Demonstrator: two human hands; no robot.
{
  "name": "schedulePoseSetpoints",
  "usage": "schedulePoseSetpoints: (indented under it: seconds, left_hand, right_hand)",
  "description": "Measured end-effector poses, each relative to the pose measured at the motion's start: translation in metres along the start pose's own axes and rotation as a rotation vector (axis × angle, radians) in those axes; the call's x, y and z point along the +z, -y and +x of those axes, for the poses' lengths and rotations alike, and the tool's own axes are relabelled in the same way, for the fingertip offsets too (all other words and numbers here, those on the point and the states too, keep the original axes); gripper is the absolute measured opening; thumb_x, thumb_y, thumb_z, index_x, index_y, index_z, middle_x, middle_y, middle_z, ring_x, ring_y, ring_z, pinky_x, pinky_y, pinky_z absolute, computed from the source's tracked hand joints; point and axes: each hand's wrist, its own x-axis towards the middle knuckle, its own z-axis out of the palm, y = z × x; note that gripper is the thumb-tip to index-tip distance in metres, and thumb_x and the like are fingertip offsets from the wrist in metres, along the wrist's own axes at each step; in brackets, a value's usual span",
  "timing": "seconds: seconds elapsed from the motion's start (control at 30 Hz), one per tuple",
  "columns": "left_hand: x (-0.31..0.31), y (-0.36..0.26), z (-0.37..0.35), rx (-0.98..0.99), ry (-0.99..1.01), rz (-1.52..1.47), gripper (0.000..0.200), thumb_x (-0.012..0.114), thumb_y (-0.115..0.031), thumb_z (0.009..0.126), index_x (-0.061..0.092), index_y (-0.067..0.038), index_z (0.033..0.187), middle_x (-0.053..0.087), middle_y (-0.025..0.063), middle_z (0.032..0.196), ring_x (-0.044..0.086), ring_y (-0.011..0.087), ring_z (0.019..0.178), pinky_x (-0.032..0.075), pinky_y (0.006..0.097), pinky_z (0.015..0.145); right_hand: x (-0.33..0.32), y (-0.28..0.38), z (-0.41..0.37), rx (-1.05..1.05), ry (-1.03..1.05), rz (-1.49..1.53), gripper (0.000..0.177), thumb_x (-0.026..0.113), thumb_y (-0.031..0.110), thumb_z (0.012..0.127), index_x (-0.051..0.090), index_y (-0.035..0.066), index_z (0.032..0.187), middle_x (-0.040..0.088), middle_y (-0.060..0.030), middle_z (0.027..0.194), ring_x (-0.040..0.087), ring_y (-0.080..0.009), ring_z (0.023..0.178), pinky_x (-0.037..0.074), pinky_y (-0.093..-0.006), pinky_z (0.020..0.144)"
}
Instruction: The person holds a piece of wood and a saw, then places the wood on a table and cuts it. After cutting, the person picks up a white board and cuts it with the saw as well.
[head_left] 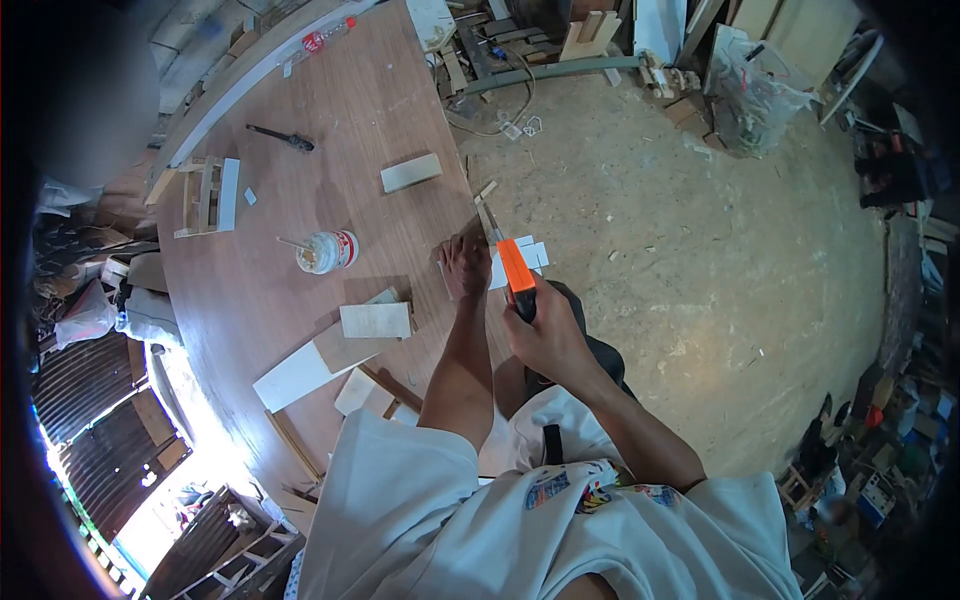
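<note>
My right hand [548,325] is closed round the handle of a handsaw [516,266], orange and black, its narrow blade pointing away from me beside the table edge. Curled at that edge, my left hand [464,265] presses down on a thin wood strip [486,192], whose pale end shows past the blade; most of the strip is hidden. White pieces [530,254] show beyond the saw, below table level. On the table lie a pale wood block [411,173] and, nearer me, another block [376,321]. An open jar [327,252] with a stick in it stands left of my left hand.
The brown table [350,120] holds a dark brush [281,137], a small slatted wooden frame [210,196], a plastic bottle [328,36] and a white board [295,377]. Right of it, the concrete floor [690,280] has scattered scraps. A plastic bag [760,95] stands far right.
</note>
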Motion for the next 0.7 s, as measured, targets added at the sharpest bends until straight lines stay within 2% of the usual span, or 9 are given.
schedulePoseSetpoints:
  seconds: [0.07,0.2,0.3,0.43,0.53,0.63,0.7]
  left_hand:
    - [0.000,0.000,0.005,-0.001,-0.013,0.011,0.012,0.058,-0.016,0.082,0.061,-0.006,0.088,0.060,0.0139,0.091,0.055,0.0327,0.093,0.043,0.0423,0.087]
    - [0.000,0.003,-0.001,0.019,0.012,0.063,0.011,0.057,-0.016,0.083,0.061,-0.006,0.087,0.060,0.0142,0.090,0.055,0.0324,0.092,0.043,0.0430,0.084]
    - [0.006,0.006,0.001,0.033,0.007,0.034,0.012,0.057,-0.015,0.082,0.061,-0.006,0.087,0.059,0.0144,0.090,0.055,0.0324,0.090,0.043,0.0433,0.083]
    - [-0.001,-0.004,0.004,-0.001,0.001,0.025,0.010,0.058,-0.015,0.081,0.059,-0.006,0.085,0.058,0.0141,0.087,0.055,0.0325,0.087,0.043,0.0429,0.080]
    - [-0.001,-0.004,0.003,-0.038,0.026,0.009,0.010,0.058,-0.015,0.081,0.059,-0.006,0.084,0.058,0.0135,0.087,0.055,0.0325,0.087,0.043,0.0431,0.080]
    - [-0.003,-0.009,0.004,-0.018,-0.059,0.031,0.011,0.058,-0.015,0.081,0.058,-0.006,0.087,0.057,0.0127,0.088,0.055,0.0321,0.087,0.043,0.0434,0.080]
    - [0.001,-0.007,0.002,-0.025,-0.063,0.073,0.013,0.058,-0.015,0.081,0.057,-0.007,0.091,0.057,0.0123,0.090,0.055,0.0313,0.088,0.043,0.0434,0.081]
  right_hand:
    - [0.002,-0.007,-0.003,-0.125,-0.067,-0.048,0.010,0.054,0.002,0.079,0.046,-0.001,0.084,0.045,-0.0088,0.066,0.044,-0.0140,0.061,0.039,-0.0300,0.057]
    - [0.007,-0.008,0.005,-0.182,-0.067,-0.062,0.009,0.053,0.003,0.079,0.046,-0.001,0.083,0.044,-0.0068,0.062,0.044,-0.0130,0.059,0.039,-0.0298,0.056]
    - [0.001,-0.001,0.023,-0.089,-0.053,-0.006,0.006,0.052,0.004,0.080,0.046,0.000,0.081,0.044,-0.0040,0.058,0.044,-0.0118,0.051,0.039,-0.0299,0.049]
    - [-0.018,0.031,0.058,0.218,0.097,0.247,0.006,0.051,0.005,0.082,0.046,0.005,0.078,0.045,-0.0013,0.056,0.045,-0.0104,0.042,0.038,-0.0323,0.035]
    - [-0.018,0.047,0.102,0.276,0.194,0.319,0.007,0.053,0.004,0.081,0.046,0.004,0.078,0.046,-0.0027,0.057,0.046,-0.0108,0.044,0.039,-0.0325,0.037]
    - [0.000,0.058,0.136,0.307,0.240,0.331,0.007,0.054,0.002,0.078,0.047,0.002,0.077,0.046,-0.0046,0.058,0.047,-0.0131,0.046,0.041,-0.0322,0.039]
    - [0.014,0.056,0.158,0.344,0.240,0.158,0.005,0.052,0.000,0.076,0.048,0.000,0.074,0.047,-0.0068,0.059,0.048,-0.0160,0.048,0.042,-0.0332,0.041]
